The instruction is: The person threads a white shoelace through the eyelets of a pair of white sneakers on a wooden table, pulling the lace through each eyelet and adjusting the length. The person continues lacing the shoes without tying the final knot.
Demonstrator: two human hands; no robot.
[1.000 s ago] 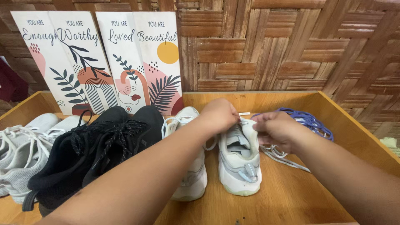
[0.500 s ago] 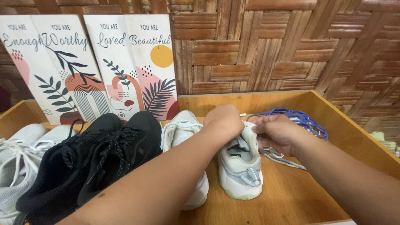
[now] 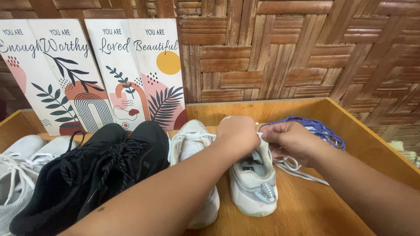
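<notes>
left hand (image 3: 238,133): fist closed over the front/tongue area of the pale grey-white mesh sneaker w/ light blue heel tab (image 3: 254,181); looks pinched on the tongue or lace there, but the fingers are hidden, so can't say exactly what's in the pinch.
right hand (image 3: 291,140): closed too, thumb + fingers nipping the upper edge of the same shoe's tongue/collar from the right side; a white lace end (image 3: 291,168) trails out under it.
where the shoe is: on the floor of the shallow orange-brown wooden tray (image 3: 306,205), right of centre, heel toward the viewer, toe pointing away to the back wall.
key relation: shoe's long axis runs near-to-far; both hands meet at its far end, left coming in from the left, right from the right, so about equally near. the heel end is untouched.
its mate: matching white sneaker (image 3: 194,148) just beside it on the left, partly under the left forearm, laces in.
tray contents, l to r: pair of light grey laced sneakers (image 3: 19,166) at the left edge, pair of black knit sneakers w/ black laces (image 3: 96,166), the white pair, then a loose heap of purple-blue laces (image 3: 315,126) at the back right, near the right hand.
behind tray: four tall printed art panels w/ leaf + arch shapes (image 3: 94,74) leaning on a woven brown bamboo wall (image 3: 284,52).
</notes>
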